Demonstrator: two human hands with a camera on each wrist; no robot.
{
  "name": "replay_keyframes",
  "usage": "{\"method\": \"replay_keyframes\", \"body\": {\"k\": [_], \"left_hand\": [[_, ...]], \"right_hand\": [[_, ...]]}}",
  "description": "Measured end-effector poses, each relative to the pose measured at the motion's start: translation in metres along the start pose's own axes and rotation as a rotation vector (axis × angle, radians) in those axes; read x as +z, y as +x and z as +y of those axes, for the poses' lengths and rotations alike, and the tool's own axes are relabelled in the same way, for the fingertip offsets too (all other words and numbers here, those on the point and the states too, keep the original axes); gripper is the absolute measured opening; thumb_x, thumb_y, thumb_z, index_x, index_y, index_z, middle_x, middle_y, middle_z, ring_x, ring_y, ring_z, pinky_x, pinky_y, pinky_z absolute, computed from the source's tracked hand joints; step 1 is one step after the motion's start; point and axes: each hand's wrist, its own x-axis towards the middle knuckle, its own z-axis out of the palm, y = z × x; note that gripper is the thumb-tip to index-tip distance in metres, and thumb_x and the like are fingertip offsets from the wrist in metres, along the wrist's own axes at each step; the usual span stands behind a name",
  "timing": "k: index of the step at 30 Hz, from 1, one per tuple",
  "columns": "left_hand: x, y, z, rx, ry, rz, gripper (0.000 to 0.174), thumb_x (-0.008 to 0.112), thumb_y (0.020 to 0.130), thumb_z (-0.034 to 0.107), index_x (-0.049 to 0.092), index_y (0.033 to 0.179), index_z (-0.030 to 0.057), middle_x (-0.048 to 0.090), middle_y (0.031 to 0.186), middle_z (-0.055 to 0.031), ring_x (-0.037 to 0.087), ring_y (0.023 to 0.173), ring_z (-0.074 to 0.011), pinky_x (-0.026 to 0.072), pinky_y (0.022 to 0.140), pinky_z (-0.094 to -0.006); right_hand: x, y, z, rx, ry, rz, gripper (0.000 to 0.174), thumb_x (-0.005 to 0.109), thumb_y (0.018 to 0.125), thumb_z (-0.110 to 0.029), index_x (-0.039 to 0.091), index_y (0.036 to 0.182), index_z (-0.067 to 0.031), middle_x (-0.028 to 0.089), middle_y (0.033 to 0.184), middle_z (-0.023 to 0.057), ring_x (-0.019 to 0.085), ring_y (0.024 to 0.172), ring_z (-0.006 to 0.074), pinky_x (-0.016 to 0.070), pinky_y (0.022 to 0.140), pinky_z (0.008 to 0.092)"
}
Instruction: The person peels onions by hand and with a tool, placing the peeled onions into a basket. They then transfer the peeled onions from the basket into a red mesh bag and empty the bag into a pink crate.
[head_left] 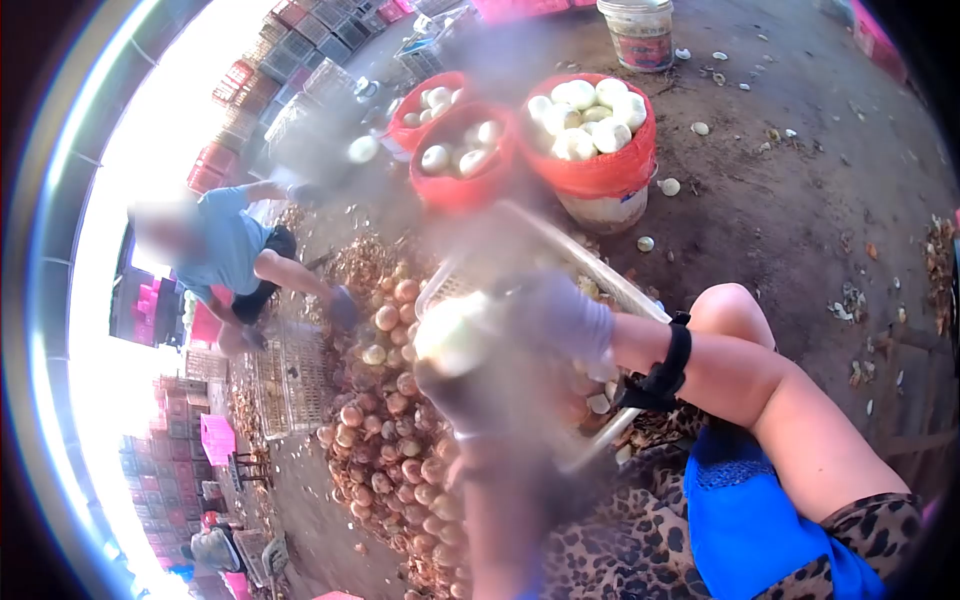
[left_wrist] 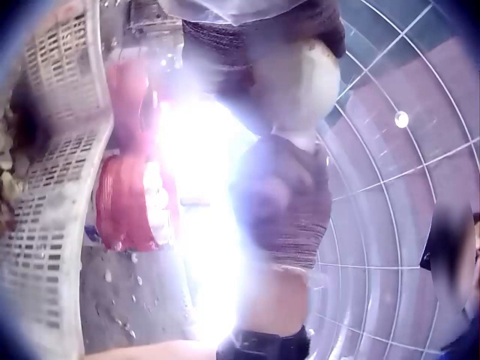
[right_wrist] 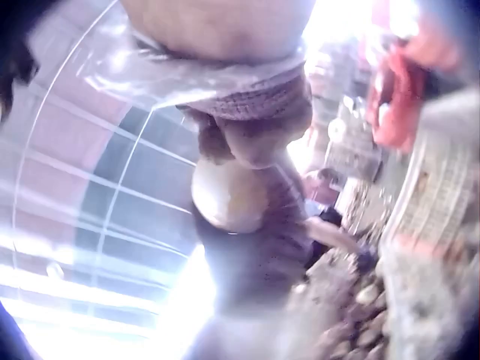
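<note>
A pale, mostly peeled onion point(head_left: 452, 335) sits between my two gloved hands in front of me. From the lower side, my left hand point(head_left: 465, 400) holds it, its dark grey glove blurred in the head view. My right hand point(head_left: 560, 318) reaches in from the right and meets the onion's other side. In the right wrist view, the curled fingers point(right_wrist: 251, 142) of that hand lie against the onion point(right_wrist: 225, 199), beside a faint brownish patch. The left wrist view shows the onion point(left_wrist: 304, 86) between both gloves, with glare covering part of the scene.
Below my hands stands a pale plastic crate point(head_left: 590, 265). Unpeeled onions point(head_left: 400, 440) heap beside it, among loose skins. Ahead are a red-lined bucket point(head_left: 600, 170) of peeled onions, more red-lined buckets point(head_left: 465, 165) and a white pail point(head_left: 638, 35). Another person point(head_left: 235, 235) bends over at left.
</note>
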Motion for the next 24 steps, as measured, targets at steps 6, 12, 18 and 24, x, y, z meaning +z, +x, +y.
{"method": "replay_keyframes", "body": {"k": [6,12,18,24], "left_hand": [[-0.008,-0.005,-0.006,0.188,1.32,0.051,0.052,0.064,0.082,0.035,0.05,0.115,-0.0029,0.061,0.108,-0.0089,0.056,0.104,-0.0203,0.0468,0.09,-0.0371],[0.002,-0.011,-0.002,-0.298,0.163,0.123,0.076,0.055,0.078,0.06,0.046,0.126,0.001,0.054,0.117,-0.0169,0.054,0.104,-0.0297,0.0477,0.087,-0.0437],[0.018,-0.024,0.004,-0.372,-0.199,0.11,0.084,0.058,0.076,0.065,0.043,0.127,0.0006,0.052,0.116,-0.0185,0.055,0.1,-0.0308,0.049,0.084,-0.0413],[-0.001,-0.015,0.0,-0.26,-0.124,0.115,0.075,0.055,0.081,0.064,0.045,0.127,0.0046,0.053,0.117,-0.0135,0.055,0.098,-0.0242,0.05,0.08,-0.0362]], "right_hand": [[-0.017,0.01,0.016,0.252,0.366,-0.146,0.008,0.059,0.08,-0.008,0.057,0.084,-0.0011,0.053,0.063,0.0045,0.052,0.055,0.0138,0.0447,0.055,0.0296],[-0.031,0.003,-0.003,-0.277,-0.385,-0.199,0.038,0.065,0.078,-0.012,0.051,0.108,0.006,0.059,0.074,0.0106,0.06,0.064,0.0202,0.0499,0.063,0.0334],[-0.03,0.01,0.002,-0.033,-1.235,-0.032,0.024,0.06,0.084,-0.02,0.061,0.097,0.0,0.065,0.078,0.0074,0.062,0.076,0.0231,0.0496,0.067,0.0329],[-0.034,0.019,0.033,-0.394,-0.986,0.07,0.042,0.059,0.085,-0.026,0.054,0.118,0.0008,0.065,0.092,0.0128,0.063,0.078,0.0287,0.0485,0.074,0.0387]]}}
